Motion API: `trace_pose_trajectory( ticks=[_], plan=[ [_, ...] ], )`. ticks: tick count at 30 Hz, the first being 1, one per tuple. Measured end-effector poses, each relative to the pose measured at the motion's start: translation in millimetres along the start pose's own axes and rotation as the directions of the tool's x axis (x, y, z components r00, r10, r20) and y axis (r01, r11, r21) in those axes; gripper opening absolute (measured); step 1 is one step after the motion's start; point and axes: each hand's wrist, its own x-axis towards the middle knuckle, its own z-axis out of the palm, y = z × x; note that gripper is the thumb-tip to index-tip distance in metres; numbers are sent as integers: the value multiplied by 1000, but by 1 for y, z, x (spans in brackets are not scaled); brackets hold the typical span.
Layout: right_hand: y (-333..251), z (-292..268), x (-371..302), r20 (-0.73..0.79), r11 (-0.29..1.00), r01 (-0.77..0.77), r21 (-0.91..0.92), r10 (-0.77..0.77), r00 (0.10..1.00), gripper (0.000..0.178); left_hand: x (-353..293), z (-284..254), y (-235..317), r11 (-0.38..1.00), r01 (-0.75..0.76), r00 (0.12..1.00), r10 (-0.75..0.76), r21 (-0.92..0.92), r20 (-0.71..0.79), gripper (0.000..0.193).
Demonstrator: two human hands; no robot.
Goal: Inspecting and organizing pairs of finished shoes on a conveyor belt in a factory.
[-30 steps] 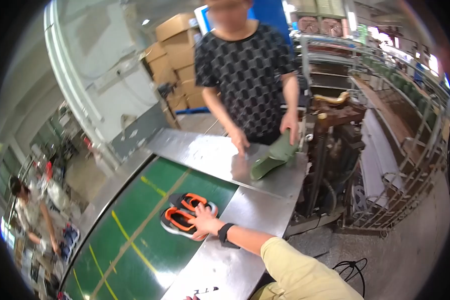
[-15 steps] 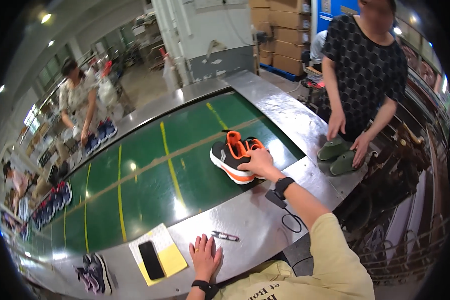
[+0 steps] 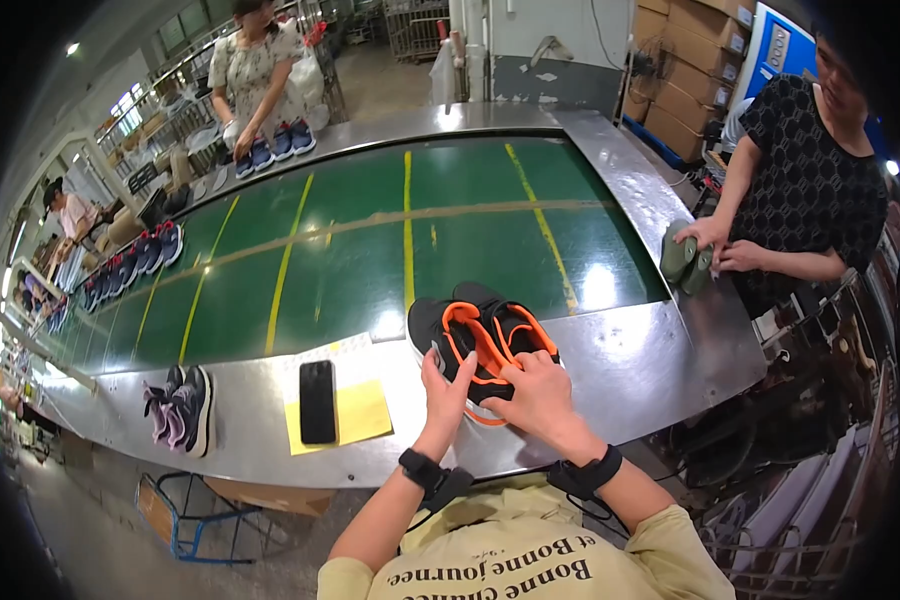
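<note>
A pair of black sneakers [image 3: 482, 303] with bright orange lining stands on the metal edge of the table in front of me, toes pointing away. My left hand [image 3: 444, 396] grips the left shoe's side near the heel, its thumb by the opening. On the heel side, my right hand [image 3: 542, 398] has its fingers closed at the orange collars, between the two shoes. Parts of both heels are hidden behind my hands. To the left lies a black phone [image 3: 317, 402] on a yellow sheet of paper [image 3: 366, 413].
A dark shoe pair with lilac parts [image 3: 198, 412] stands at the table's left. Beyond runs a green conveyor belt [image 3: 360, 255] with yellow stripes. At right a co-worker handles green shoe forms [image 3: 678, 250]; another, far left, touches navy shoes [image 3: 282, 146]. A blue-framed stool [image 3: 205, 540] stands below.
The sneakers have come off the belt onto the metal edge near me. My left hand has left the tabletop and joined my right on them. My view has shifted.
</note>
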Motion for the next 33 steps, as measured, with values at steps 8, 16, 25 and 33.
trace_pose_trajectory(
  ticks=[8,16,25,33],
  plan=[
    [-9,-2,-23,258,988,-125,91,98,961,39,-8,-16,-13,985,135,987,-143,-104,-69,78],
    [5,-20,-18,52,824,-183,536,184,981,26,-20,-46,19,834,187,976,-219,-520,-1,47],
    [62,7,-6,150,670,-413,617,415,897,52,-44,-74,8,561,279,939,-328,-780,100,24],
    [77,22,4,434,358,-618,700,475,766,59,-59,-75,13,400,327,928,-307,-856,211,22]
  ],
)
